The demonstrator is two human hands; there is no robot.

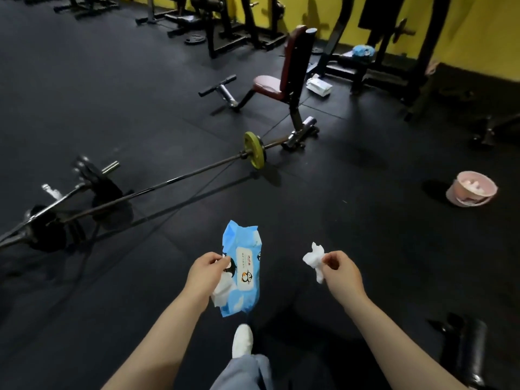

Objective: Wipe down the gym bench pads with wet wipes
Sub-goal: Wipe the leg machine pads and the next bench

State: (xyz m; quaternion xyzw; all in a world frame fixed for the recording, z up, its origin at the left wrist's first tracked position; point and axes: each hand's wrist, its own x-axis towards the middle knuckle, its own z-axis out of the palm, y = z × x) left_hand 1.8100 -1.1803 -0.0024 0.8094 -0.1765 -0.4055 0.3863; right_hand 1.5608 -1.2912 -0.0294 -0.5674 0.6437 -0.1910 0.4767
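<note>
Holding the wet wipe pack (242, 270) in the left hand (203, 273), fingers curled round its left edge together with a loose wipe (222, 291), the person pinches a crumpled wet wipe (315, 260) between thumb and fingers of the right hand (342, 273); both sit near the 6 o'clock edge of the view, above a white shoe (242, 340) on the black floor (140, 114). The step in hand appears to be the carry toward a pad. Recommended practice: unfold the crumpled wipe to a flat face before contact, keep the pack flap closed so remaining wipes stay moist, and step over the barbell (174, 178) lying across the path at 10 o'clock. A pink bin (472, 192) at 3 o'clock likely serves for spent wipes. The bench (284, 80) stands well beyond at 1 o'clock, backrest upright; its dark red seat and back pads look smooth and slightly glossy, so long overlapping strokes should suit.
</note>
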